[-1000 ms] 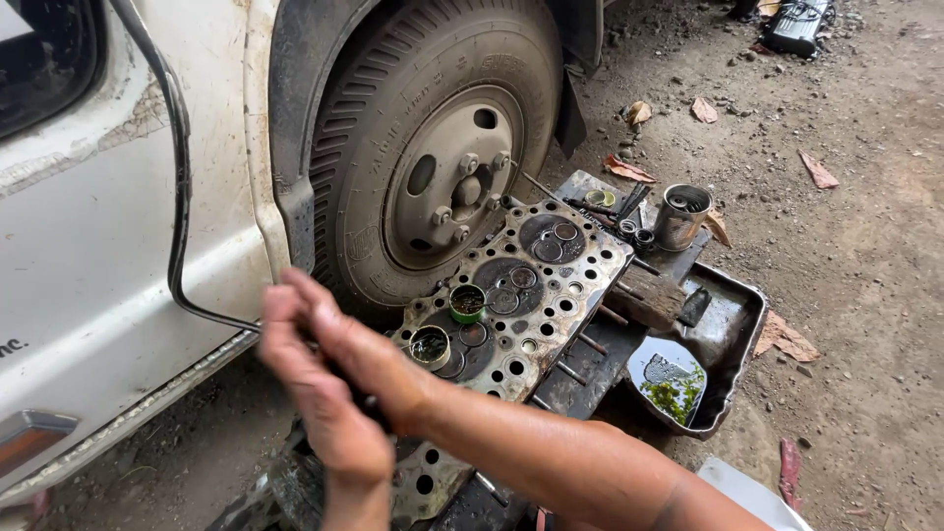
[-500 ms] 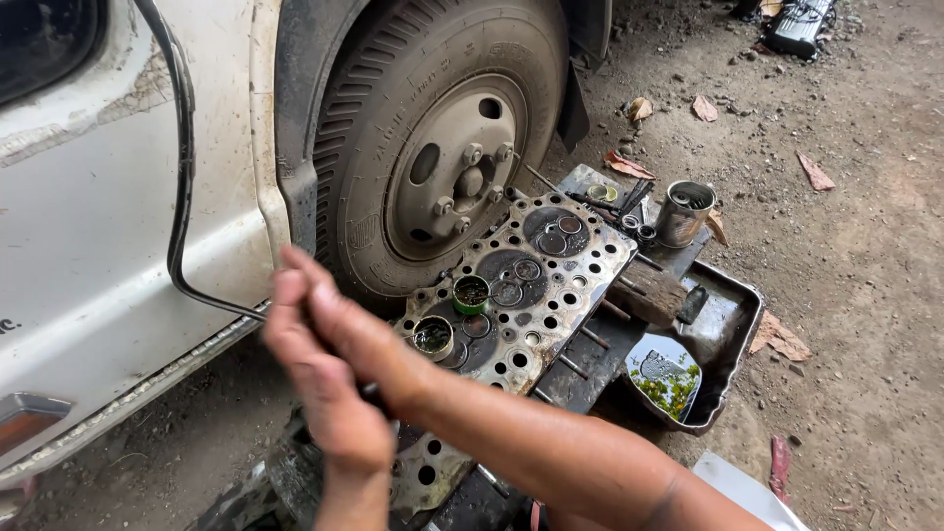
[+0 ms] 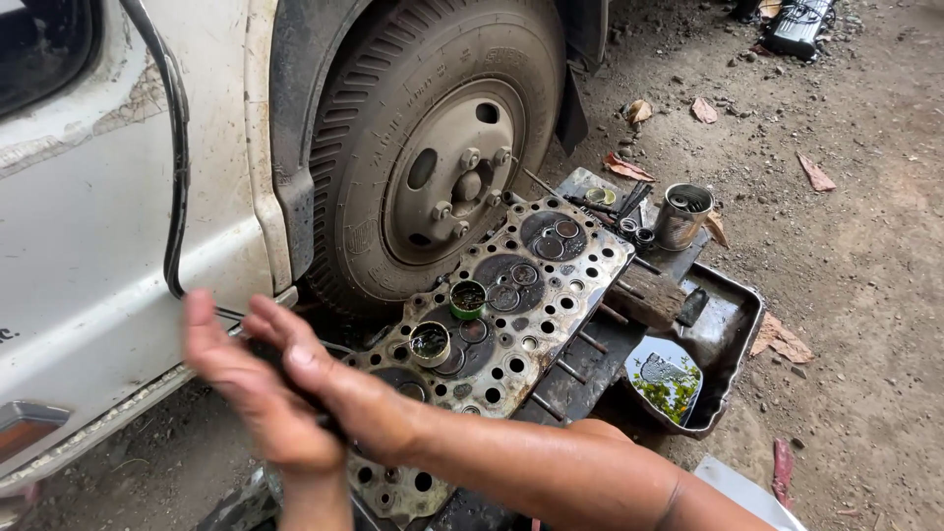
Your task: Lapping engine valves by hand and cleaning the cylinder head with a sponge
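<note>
Bare dirt ground beside a white truck's dusty tyre (image 3: pixel 433 167); a grimy grey metal cylinder head (image 3: pixel 511 295), stiff and likely heavy, leans against it, best gripped at its long edges. Left hand (image 3: pixel 251 388) and right hand (image 3: pixel 339 388) press flat around a thin dark rod-like object (image 3: pixel 290 379), blurred. Two small green-rimmed tins (image 3: pixel 447 320) sit on the greasy, slippery face, a black tray (image 3: pixel 733 329) behind

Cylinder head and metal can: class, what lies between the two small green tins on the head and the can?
Head view: the head's far valve seats, then sockets and a dark tool lie between the tins and the can.
</note>
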